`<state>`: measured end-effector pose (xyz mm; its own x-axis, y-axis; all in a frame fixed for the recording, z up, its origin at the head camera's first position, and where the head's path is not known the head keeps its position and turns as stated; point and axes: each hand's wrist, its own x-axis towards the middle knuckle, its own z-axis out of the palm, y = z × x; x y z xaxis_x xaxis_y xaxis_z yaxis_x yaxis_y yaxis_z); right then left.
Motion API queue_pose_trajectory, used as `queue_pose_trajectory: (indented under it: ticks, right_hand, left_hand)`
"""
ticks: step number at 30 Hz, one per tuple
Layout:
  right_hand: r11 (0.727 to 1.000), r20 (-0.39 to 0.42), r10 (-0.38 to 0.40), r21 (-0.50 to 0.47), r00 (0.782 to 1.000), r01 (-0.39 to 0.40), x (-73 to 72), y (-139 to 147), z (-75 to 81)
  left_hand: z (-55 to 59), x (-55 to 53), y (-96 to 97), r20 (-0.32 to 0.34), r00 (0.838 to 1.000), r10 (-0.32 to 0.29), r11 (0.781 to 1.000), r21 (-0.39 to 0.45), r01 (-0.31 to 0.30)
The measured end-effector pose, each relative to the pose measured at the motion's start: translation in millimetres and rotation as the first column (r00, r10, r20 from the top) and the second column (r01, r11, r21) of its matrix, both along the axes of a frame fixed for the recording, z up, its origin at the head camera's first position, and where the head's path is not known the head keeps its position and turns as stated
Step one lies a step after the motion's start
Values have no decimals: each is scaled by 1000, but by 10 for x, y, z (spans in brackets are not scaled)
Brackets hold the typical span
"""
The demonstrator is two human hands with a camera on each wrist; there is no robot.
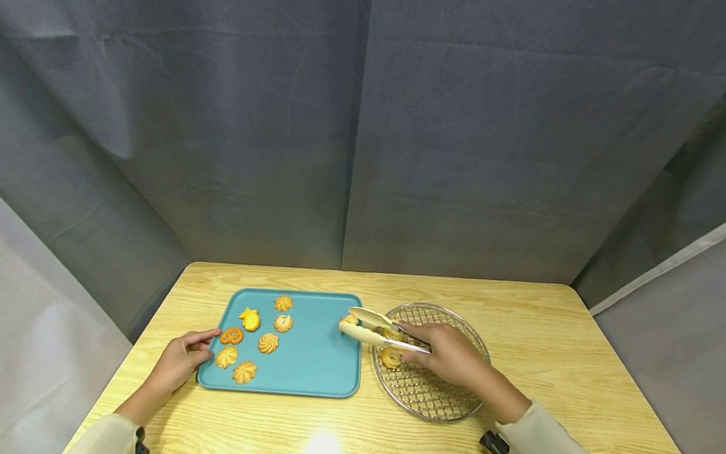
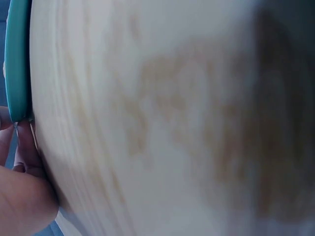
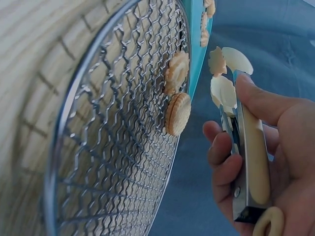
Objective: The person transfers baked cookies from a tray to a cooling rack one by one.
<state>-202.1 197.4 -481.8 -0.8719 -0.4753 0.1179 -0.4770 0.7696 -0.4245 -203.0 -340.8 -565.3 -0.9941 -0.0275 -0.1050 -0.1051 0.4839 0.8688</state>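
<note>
My right hand (image 1: 445,353) grips a pair of tongs (image 3: 253,157) with cream tips and metal arms. Between the tips is a scalloped cookie (image 3: 217,61), held above the right side of a teal tray (image 1: 312,366). My left hand (image 1: 180,360) pinches the tray's left edge, thumb and fingers at the rim; the left wrist view shows only part of that hand. On the tray's left half lie several cookies, among them a pretzel (image 1: 231,336), a yellow fish-shaped one (image 1: 249,320) and a swirl cookie (image 1: 268,343).
A round wire rack (image 1: 428,394) stands right of the tray, under my right hand. A ring-shaped cookie (image 1: 391,358) and another cookie (image 3: 177,73) sit on its left part. Grey curtains (image 1: 283,157) hang behind the wooden table (image 1: 544,353).
</note>
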Motion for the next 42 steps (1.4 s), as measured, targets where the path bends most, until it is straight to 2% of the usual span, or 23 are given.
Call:
queue_pose_trajectory:
  ticks: [12, 23, 33, 36, 42]
  right_hand:
    - [1000, 5, 4, -15, 1000, -4, 126, 144, -9]
    - [1000, 11, 7, -21, 1000, -7, 223, 259, 3]
    - [999, 44, 22, -32, 999, -21, 306, 359, 36]
    - [999, 37, 22, -28, 999, -21, 332, 396, 34]
    - [999, 76, 16, -45, 997, -13, 406, 485, 36]
  left_hand:
    - [17, 2, 20, -4, 1000, -3, 1000, -11, 3]
    - [47, 3, 42, -7, 1000, 6, 1000, 12, -6]
    - [17, 0, 29, -24, 1000, 4, 1000, -6, -4]
    - [8, 0, 18, -26, 1000, 0, 1000, -2, 0]
    - [-3, 1, -2, -15, 1000, 5, 1000, 15, -5]
